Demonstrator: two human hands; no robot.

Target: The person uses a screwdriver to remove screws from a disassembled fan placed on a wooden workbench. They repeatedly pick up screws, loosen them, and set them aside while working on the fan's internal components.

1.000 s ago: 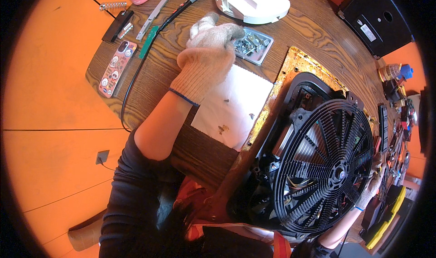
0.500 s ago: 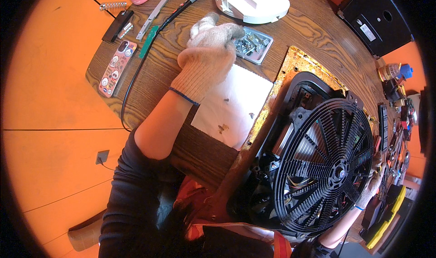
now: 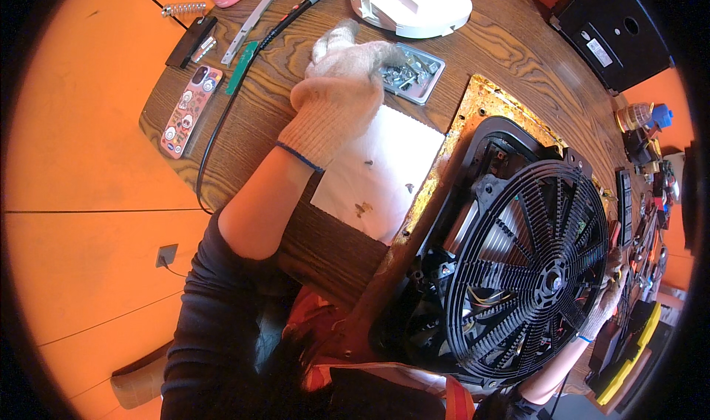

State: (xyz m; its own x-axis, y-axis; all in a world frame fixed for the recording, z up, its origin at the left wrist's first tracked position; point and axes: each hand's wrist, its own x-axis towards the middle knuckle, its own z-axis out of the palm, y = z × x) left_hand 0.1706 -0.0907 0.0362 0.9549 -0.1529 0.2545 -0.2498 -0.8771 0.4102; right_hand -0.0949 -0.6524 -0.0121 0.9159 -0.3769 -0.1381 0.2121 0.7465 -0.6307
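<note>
My left hand (image 3: 340, 76), in a pale knitted glove, lies over the near left edge of a small clear tray (image 3: 427, 94) of loose metal screws. Its thumb stretches over the tray, apart from the other fingers, and I see nothing held in it. A round black fan with a ringed grille (image 3: 529, 272) stands tilted over a black-framed housing (image 3: 399, 324). Beyond its right side is my right hand (image 3: 608, 294), also gloved, with fingers curled in beside a reddish piece. The grille partly hides them, and what they hold is unclear.
White paper (image 3: 377, 168) with small dark bits lies left of a rusty yellowed plate (image 3: 473, 98). A phone in a pink case (image 3: 191, 113), a black cable (image 3: 259, 54) and a white plastic shell (image 3: 414, 9) rest on the table. Tools (image 3: 651, 250) crowd the right side.
My left thumb has shifted slightly to the right over the screw tray. My right hand and the fan stay in nearly the same place.
</note>
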